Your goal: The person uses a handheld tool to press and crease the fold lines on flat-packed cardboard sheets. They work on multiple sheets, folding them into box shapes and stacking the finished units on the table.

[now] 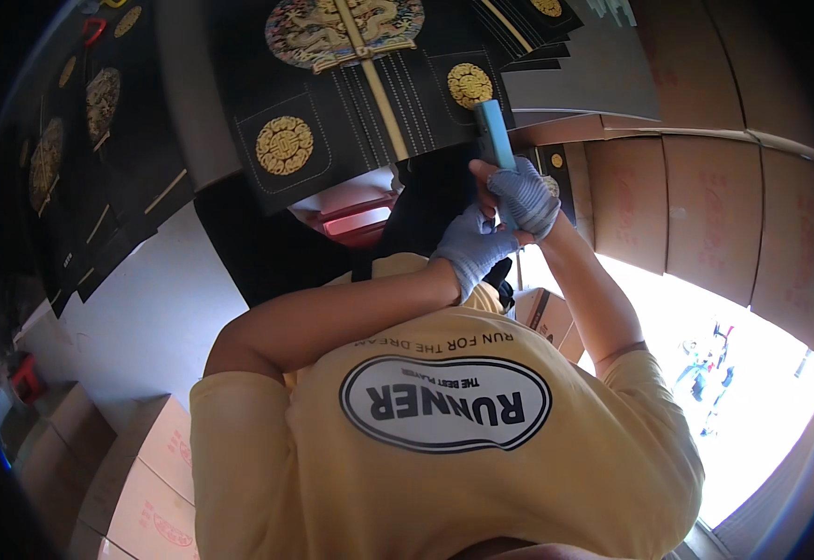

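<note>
One yellow T-shirt [444, 504] with a white oval print fills the lower middle of the frame. Brown cartons [710, 210] stand side by side along the right edge, above a glaring bright opening [762, 373] at lower right. A large black sheet [332, 103] with gold medallions spans the upper middle, its lower edge partly covering a red plastic item [360, 219] beneath. More black patterned sheets [118, 187] hang over a white panel [160, 299] at upper left; other cartons [150, 495] crowd the lower left. A smaller carton [542, 313] shows right of centre, partly blocked by the right forearm.

Just above centre, the gloved right hand [524, 196] wraps tightly around a light-blue bar [494, 135], hiding its middle; the bar's upper end sticks up against the sheet's lower right corner. The gloved left hand [474, 247] lies against the right one, fingers curled; whether it also grips the bar, I cannot tell. A small red handle [95, 32] sits at the far upper left.
</note>
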`<state>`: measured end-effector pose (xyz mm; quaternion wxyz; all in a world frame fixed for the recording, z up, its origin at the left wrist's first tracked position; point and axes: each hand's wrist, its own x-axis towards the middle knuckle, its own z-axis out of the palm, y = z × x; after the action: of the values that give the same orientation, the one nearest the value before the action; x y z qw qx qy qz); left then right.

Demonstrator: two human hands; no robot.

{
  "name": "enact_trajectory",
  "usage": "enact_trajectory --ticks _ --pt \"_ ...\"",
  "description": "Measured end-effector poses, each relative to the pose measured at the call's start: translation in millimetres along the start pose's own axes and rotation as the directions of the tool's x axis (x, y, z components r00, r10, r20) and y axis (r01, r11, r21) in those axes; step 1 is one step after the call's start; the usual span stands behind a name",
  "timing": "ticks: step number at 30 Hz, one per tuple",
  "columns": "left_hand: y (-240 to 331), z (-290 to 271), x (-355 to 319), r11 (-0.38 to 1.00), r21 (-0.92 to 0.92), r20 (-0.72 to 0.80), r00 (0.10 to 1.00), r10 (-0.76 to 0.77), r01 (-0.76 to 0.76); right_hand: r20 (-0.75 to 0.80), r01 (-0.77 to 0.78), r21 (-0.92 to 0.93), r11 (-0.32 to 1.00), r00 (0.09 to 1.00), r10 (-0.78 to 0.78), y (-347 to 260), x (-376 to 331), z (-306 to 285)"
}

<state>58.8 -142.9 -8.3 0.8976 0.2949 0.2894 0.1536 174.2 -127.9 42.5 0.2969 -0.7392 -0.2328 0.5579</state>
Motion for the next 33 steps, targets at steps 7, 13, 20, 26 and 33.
enact_trajectory --ticks 7,13,20,26,33 --pt "-1 -6 8 0.993 0.087 0.035 0.997 0.073 -0.075 0.012 -0.01 0.014 1.0 1.0 0.01 -9 -3 0" --pt "12 -48 -4 0.906 0.394 0.14 0.985 0.106 -0.153 0.183 0.065 0.611 0.789 0.958 -0.221 7 -3 -11" --pt "107 -96 -105 -0.228 0.952 0.301 0.502 0.811 -0.203 0.108 0.236 0.239 0.942 0.957 -0.268 32 -3 12" --pt "110 -106 -67 -0.211 0.969 0.248 0.479 0.842 -0.13 0.223 0.282 0.239 0.929 0.916 -0.335 18 -4 53" --pt "65 -112 -99 0.417 0.827 -0.004 0.737 0.676 -0.378 0.405 0.132 0.215 0.968 0.889 -0.212 4 -4 73"
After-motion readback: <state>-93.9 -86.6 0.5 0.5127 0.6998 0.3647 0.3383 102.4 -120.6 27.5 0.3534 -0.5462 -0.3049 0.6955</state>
